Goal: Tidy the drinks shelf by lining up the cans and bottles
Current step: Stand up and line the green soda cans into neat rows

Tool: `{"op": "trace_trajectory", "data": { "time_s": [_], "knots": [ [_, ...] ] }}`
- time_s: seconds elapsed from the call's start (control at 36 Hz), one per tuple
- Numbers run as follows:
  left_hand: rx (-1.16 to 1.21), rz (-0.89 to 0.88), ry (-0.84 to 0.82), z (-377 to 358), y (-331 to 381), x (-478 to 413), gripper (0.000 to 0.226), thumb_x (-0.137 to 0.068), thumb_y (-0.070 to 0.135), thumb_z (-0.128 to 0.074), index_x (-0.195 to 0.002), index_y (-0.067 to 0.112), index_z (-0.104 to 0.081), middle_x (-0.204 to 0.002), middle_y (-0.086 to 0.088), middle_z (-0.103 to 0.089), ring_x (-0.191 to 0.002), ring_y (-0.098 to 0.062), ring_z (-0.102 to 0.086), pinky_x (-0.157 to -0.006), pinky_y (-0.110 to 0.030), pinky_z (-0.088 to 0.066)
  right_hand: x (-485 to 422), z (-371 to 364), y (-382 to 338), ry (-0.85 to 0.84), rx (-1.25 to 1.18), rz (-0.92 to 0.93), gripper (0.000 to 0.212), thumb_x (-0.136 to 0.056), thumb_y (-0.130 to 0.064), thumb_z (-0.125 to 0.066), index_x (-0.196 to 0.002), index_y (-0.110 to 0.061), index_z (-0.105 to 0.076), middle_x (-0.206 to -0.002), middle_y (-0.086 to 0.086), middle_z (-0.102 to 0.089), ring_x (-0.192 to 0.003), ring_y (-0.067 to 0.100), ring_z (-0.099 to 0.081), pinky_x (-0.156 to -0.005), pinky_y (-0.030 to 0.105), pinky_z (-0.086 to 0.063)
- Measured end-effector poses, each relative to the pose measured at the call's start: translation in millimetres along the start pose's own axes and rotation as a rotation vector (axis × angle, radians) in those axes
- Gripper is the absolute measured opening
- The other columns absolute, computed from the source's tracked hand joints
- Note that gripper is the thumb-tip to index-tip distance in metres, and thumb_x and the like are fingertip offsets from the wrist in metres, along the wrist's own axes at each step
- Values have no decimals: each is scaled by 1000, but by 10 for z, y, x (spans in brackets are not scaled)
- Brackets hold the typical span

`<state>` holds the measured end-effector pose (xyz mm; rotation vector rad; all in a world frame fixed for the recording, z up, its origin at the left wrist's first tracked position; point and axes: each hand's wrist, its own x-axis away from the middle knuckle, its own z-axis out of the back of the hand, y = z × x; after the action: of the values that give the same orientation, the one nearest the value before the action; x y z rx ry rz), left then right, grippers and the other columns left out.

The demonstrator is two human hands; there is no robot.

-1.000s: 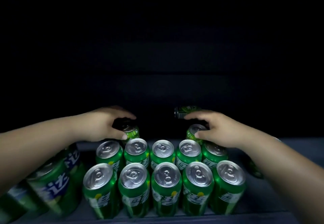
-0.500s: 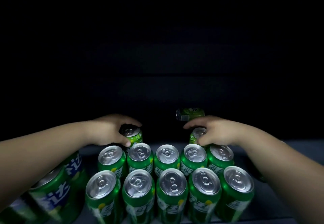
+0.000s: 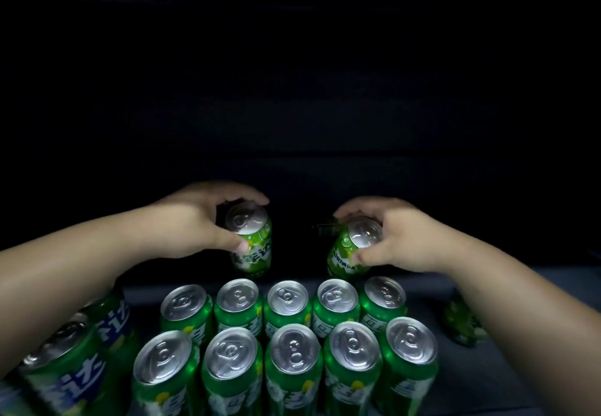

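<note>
- Head view: the left hand [image 3: 192, 220] has its fingers [image 3: 242, 246] clamped round a green can [image 3: 252, 240], held tilted above the shelf [image 3: 422, 288] behind the back row.
- The right hand [image 3: 400, 236] grips a second can [image 3: 353, 246] the same way, also tilted, well apart from the first.
- Done, by the look of it: two neat rows of five upright cans [image 3: 289, 327] at the front.
- Left to do: seat the two held cans behind them, then straighten the leaning cans at far left [image 3: 71, 357] and a dim stray can at right [image 3: 461, 324].
- Deeper shelf is too dark to judge.
</note>
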<state>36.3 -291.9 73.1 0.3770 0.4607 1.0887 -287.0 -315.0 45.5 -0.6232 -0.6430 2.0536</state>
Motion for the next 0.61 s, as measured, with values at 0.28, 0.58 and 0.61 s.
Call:
{"op": "trace_trajectory", "data": {
  "time_s": [0.28,0.58,0.61],
  "knots": [
    [97,-196,55,-140,1118,-113,67,-55,52,-84,-118,52,-61,-122,32,-59,-109,-15,-65,-92,-41,-54,657,702,-241,163,-65,87,55,-59,-30,-81,-111,-39,-65,-113,-13,-71,-113,1,-64,-100,36,-52],
    [196,-322,4,-800,2298,-471,60,-62,27,-93,-115,36,-67,-117,12,-67,-113,-8,-62,-92,-18,-49,1655,1650,0,148,-31,118,64,-57,-41,-81,-118,-44,-59,-110,-10,-72,-103,9,-69,-94,40,-56],
    [193,-317,-2,-880,2397,-492,60,-62,24,-93,-115,35,-67,-117,14,-67,-113,-7,-62,-92,-17,-49,1728,1721,58,148,-31,112,64,-57,-40,-81,-118,-44,-59,-110,-10,-72,-102,9,-69,-93,40,-56]
  ]
}}
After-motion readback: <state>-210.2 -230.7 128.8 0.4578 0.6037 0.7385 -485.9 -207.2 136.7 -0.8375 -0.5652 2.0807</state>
